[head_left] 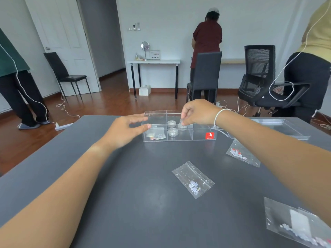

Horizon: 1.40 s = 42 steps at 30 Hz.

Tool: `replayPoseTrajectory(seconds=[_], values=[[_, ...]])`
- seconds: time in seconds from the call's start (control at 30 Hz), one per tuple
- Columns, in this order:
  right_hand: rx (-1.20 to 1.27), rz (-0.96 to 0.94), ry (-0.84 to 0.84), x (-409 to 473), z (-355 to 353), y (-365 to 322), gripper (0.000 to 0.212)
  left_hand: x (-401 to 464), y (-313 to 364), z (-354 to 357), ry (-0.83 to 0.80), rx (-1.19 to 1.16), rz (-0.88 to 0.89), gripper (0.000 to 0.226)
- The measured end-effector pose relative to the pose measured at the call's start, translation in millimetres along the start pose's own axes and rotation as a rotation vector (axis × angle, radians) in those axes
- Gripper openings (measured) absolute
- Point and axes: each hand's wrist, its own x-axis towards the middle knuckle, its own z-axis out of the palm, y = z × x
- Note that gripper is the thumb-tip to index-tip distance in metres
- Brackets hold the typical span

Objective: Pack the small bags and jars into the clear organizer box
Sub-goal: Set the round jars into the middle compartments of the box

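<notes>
The clear organizer box (200,138) with a red label stands at the far middle of the dark table. Two small clear jars (173,131) sit in its middle compartments, and small bags (155,135) lie in its front left compartment. My right hand (197,111) hovers over the box, fingers shut on a third small jar (182,126) held low in a middle compartment. Beside the box's left edge, my left hand (125,129) is open with its fingertips at the wall. Three small bags of beads lie loose on the table: one centre (193,179), one right (241,153), one near right (295,222).
The box's clear lid (281,127) lies at the far right of the table (125,194). Beyond the table stand three people, black chairs (259,76), a white side table and white cables on the wooden floor.
</notes>
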Motion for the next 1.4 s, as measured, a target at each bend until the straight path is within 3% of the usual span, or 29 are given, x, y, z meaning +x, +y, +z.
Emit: replayPoseTrajectory(seconds=[0.37,0.9,1.4], values=[[-0.107,0.057,-0.190,14,2,-11,0.015,-2,-6,6,0.033,-0.037,0.010,0.037],[-0.106,0.056,-0.222,14,2,-8,0.015,-1,-7,7,0.033,-0.052,-0.018,0.036],[0.150,-0.095,0.171,-31,-5,18,0.005,-11,3,6,0.097,0.013,0.046,0.040]])
